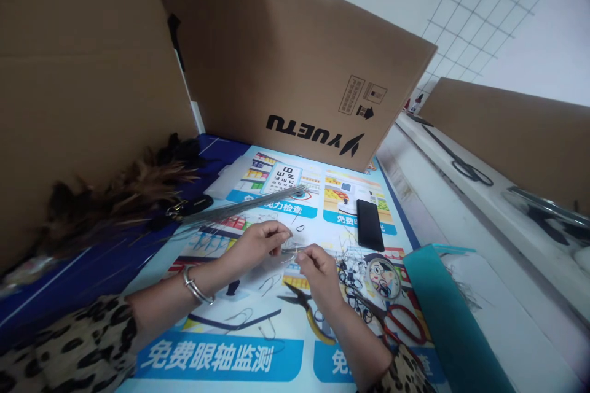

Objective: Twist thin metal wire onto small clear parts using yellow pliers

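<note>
My left hand (266,239) is closed in a pinch, thumb against fingers, at the middle of the printed sheet. Just right of it, my right hand (320,270) pinches a thin pale wire (290,251), which spans the small gap to my left fingers. Its exact shape is too fine to make out. Yellow-handled pliers (305,307) lie with jaws apart beside my right wrist. Bent wire pieces (239,317) are scattered below my left hand, and a small dark ring (300,228) lies beyond my fingertips. A long bundle of thin straight wires (239,209) rests behind my left hand.
Right of my hands lie a black phone (370,225), a round cartoon-printed disc (382,276), small dark rings (354,304) and red-handled scissors (405,323). A teal box (449,313) stands at the right edge. Brown feathers (120,199) lie left; cardboard panels (295,61) rise behind.
</note>
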`<state>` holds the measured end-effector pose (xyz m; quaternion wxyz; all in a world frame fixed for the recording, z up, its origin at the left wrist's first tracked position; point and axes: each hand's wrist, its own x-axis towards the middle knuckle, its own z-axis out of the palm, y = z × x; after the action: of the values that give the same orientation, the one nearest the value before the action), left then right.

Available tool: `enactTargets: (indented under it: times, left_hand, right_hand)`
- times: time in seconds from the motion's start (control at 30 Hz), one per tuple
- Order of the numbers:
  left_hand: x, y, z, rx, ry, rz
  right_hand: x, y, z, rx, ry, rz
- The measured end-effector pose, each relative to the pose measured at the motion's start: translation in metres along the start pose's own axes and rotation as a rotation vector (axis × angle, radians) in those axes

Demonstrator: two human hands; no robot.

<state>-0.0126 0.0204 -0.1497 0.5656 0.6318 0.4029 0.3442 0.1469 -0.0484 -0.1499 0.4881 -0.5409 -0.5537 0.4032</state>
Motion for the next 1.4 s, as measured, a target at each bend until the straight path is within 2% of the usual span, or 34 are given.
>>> enactTargets:
  times: [0.13,0.4,0.53,0.67,0.9,1.1,1.27,1.4]
  left_hand:
    - [-0.001,0.002,0.0,0.002,-0.033,-0.009]
    - [-0.005,0.003,0.002,-0.032,-0.08,-0.031]
    - [-0.002,0.005,0.0,-0.094,-0.034,0.038]
    - [-0.001,0.005,-0.003,-0.075,0.021,0.044]
    - [-0.006,-0.005,-0.001,0.05,-0.089,0.125]
    - [-0.005,-0.012,0.005,-0.121,-0.177,0.058]
    - [-0.004,-0.009,0.003,-0.178,-0.076,0.002]
    - [-0.002,-0.009,0.001,-0.236,-0.02,0.013]
  right_hand:
    - [0.001,0.001,-0.001,-0.004,0.067,0.027]
    - [0.005,0.001,0.002,-0.071,0.0,0.079]
    - [0.006,0.011,-0.001,0.057,0.008,0.119]
    - [0.008,0.019,-0.004,0.228,0.057,0.167]
    - [0.012,0.018,-0.005,0.417,0.114,0.168]
    - [0.011,0.019,-0.006,0.414,0.08,0.161]
    - [0.009,0.019,-0.006,0.371,0.06,0.142]
    - [0.009,0.019,-0.006,0.321,0.028,0.135]
